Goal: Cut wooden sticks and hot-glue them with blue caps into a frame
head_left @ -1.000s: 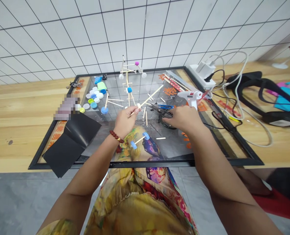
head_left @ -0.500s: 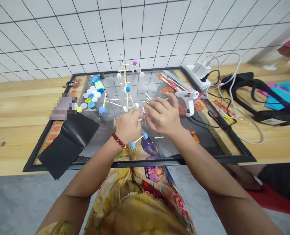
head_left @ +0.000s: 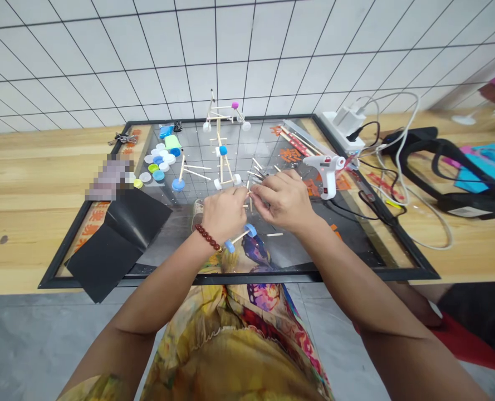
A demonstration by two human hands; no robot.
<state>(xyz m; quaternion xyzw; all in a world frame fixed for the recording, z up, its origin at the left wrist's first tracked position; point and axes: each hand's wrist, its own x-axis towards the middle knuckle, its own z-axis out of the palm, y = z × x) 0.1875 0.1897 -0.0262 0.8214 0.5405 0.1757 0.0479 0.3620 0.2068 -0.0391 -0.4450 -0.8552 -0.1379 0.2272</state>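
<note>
Pinching of a short wooden stick [head_left: 248, 198] is shown over a black-framed glass board [head_left: 297, 274], just ahead of the wrists. The stick is held by the pressed-together fingertips [head_left: 242, 191] of the left hand [head_left: 224, 214], whose wrist is circled by a red bead bracelet [head_left: 207, 238]. The right hand [head_left: 283, 200] is now drawn in beside it, almost touching — its fingers are bunched close together at the stick, though whether they grip it cannot be told, the contact being partly hidden. Both hands are thus brought to work at one point, with loose sticks [head_left: 258, 174] lying just beyond the fingers. A stick frame with a blue cap [head_left: 223, 150] stands directly behind the hands; a second frame with a magenta ball [head_left: 234, 105] is placed further back. A small piece with blue caps [head_left: 239, 236] lies just beyond the left wrist. Bottle caps [head_left: 158, 167] are heaped to the left, and a white glue gun [head_left: 326, 170] is laid to the right — apart from both hands. A black sheet [head_left: 113, 245] is spread over the board's near left corner.
</note>
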